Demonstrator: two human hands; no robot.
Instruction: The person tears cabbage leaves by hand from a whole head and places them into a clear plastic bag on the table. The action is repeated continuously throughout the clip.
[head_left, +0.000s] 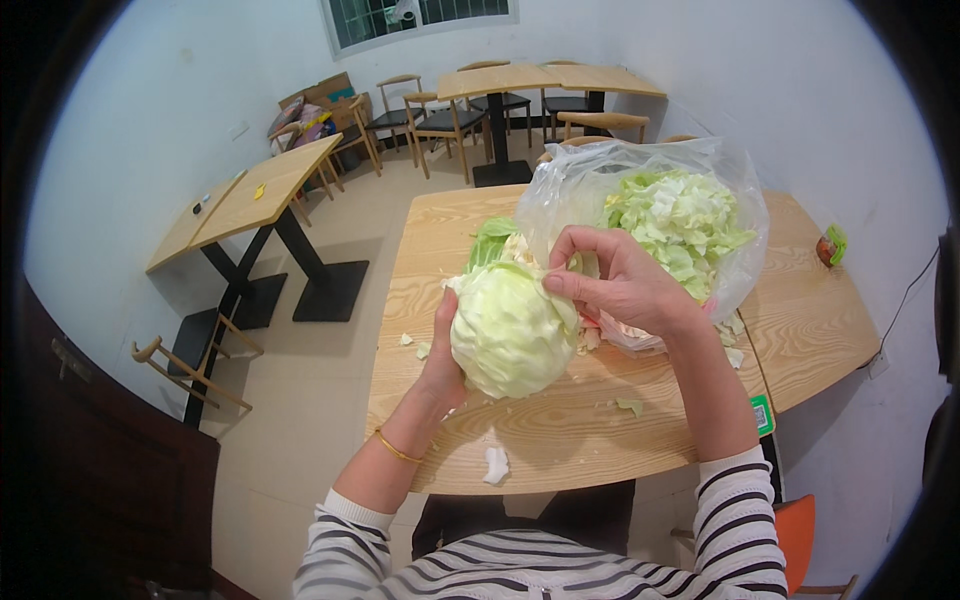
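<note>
A pale green cabbage head (514, 334) rests in my left hand (442, 356), held above the wooden table (420, 262). The thumb and forefinger of my right hand (615, 281) pinch a leaf edge at the cabbage's upper right side. Just beyond my right hand, a clear plastic bag (562, 180) stands wide at the mouth with a heap of torn cabbage leaves (682, 217) in it. Behind the cabbage head lies a greener outer leaf (491, 240), partly hidden. Small leaf scraps, among them a white piece (496, 465), are scattered on the tabletop.
A second table (810, 322) adjoins on the right, with a small green-and-brown item (831, 245) near the wall. A green card with a printed code (762, 415) sits at the near right edge. An orange chair (796, 536) is low right. More tables and chairs stand beyond.
</note>
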